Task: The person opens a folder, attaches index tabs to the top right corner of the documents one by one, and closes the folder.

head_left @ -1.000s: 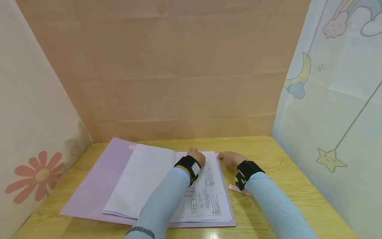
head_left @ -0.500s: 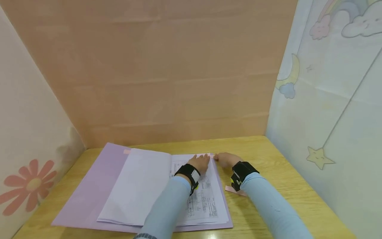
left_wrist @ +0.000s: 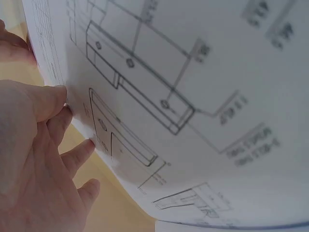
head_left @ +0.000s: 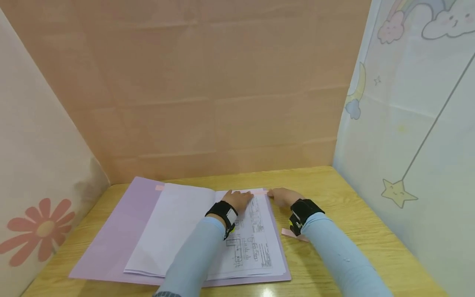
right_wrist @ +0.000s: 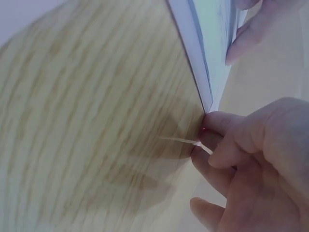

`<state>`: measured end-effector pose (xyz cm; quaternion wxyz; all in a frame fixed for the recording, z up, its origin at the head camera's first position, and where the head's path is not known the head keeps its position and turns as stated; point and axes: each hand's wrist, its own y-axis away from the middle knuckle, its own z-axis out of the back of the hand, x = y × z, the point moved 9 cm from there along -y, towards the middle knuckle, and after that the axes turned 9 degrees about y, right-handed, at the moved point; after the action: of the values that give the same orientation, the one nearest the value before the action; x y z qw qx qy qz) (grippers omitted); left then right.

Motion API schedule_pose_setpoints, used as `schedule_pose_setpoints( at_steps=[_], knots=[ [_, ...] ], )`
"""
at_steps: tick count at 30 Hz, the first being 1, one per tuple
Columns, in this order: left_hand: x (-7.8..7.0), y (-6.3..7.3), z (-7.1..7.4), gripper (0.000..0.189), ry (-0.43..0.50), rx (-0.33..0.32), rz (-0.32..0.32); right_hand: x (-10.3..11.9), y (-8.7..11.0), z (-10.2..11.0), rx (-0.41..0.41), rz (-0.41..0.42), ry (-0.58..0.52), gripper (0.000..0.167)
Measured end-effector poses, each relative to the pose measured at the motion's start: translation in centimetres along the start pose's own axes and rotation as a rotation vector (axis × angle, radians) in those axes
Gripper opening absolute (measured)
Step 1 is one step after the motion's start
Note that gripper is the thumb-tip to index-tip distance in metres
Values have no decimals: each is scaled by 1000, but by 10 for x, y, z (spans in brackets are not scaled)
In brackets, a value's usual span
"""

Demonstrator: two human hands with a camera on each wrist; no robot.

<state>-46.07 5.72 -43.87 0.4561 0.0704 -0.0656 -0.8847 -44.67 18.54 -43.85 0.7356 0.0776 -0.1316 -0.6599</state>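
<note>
A lilac folder (head_left: 111, 239) lies open on the table, holding a stack of white sheets (head_left: 174, 231). The top right-hand sheet carries printed technical drawings (head_left: 237, 251). A pink strip (head_left: 259, 192) runs across the upper right corner of the sheets. My left hand (head_left: 237, 201) rests on the drawing sheet near its top edge; in the left wrist view its fingertips (left_wrist: 86, 147) touch the paper's edge. At the folder's corner, my right hand (head_left: 285, 197) pinches the outer end of a pale strip (right_wrist: 177, 140) between thumb and finger.
Another pink strip (head_left: 293, 235) lies on the wooden table (head_left: 319, 255), partly behind the right wrist strap. A small pink piece (head_left: 159, 187) sits on the folder's left cover. A brown backdrop (head_left: 222, 123) stands behind, with patterned side panels left and right.
My left hand first moves right over the pink strip at the corner, then draws back left, leaving the strip uncovered. The right hand stays at the folder's corner. The head view shifts slightly.
</note>
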Motion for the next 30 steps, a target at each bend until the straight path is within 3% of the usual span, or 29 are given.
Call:
schedule_pose_setpoints(
  at_steps=[4,7,11,14,16,18,22,25,30],
  knots=[
    [-1,1,2,46,11,-9,10,0,-1,3,-13,21,-58,45],
    [-1,3,2,47,-2,-15,24,5,-5,9,-64,61,-35,39],
    [1,4,2,47,-11,-3,44,16,-10,22,-219,108,112,32],
    [1,3,1,48,-6,9,56,28,-12,33,-336,113,197,41],
    [1,1,0,48,-14,9,58,38,-11,36,-369,119,207,47],
    [1,0,-1,48,-27,7,62,50,-9,36,-367,153,204,49],
    [1,-2,-1,49,-42,-3,78,66,-6,23,-283,208,192,46],
    [1,-4,-1,49,-27,-3,83,64,-5,7,-203,191,158,44],
    [-1,-5,-2,49,-4,28,83,50,-4,-7,-155,173,138,45]
  ],
)
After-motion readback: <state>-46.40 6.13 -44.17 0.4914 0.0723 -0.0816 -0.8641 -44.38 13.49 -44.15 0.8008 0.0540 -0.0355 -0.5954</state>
